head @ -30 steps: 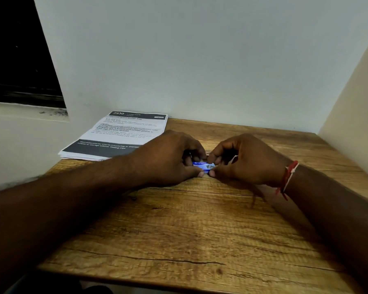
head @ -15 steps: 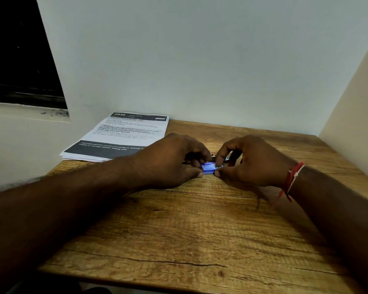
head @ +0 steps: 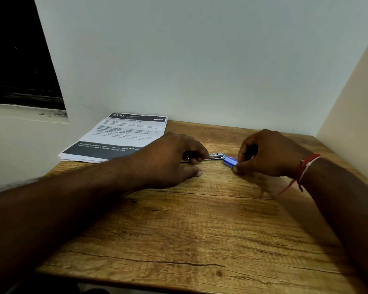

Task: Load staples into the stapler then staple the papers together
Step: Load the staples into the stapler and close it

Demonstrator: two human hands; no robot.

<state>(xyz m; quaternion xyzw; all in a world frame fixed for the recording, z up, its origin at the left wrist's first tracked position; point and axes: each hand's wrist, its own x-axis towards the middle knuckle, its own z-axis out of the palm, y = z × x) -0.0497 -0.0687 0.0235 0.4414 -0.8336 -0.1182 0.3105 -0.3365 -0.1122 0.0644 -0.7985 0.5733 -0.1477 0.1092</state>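
One stack of printed papers (head: 119, 137) lies at the far left corner of the wooden bench (head: 200, 230), its sheet count not discernible and its near right corner hidden behind the left hand (head: 170, 160). One metal stapler (head: 212, 156) lies at mid-bench, largely concealed by the left hand, whose fingers curl down over its rear part; only the front metal end shows. Just beside that end, one small blue staple box (head: 229, 161) is pinched between thumb and fingertips of the right hand (head: 268, 154). One red-and-white thread (head: 304, 168) circles the right wrist.
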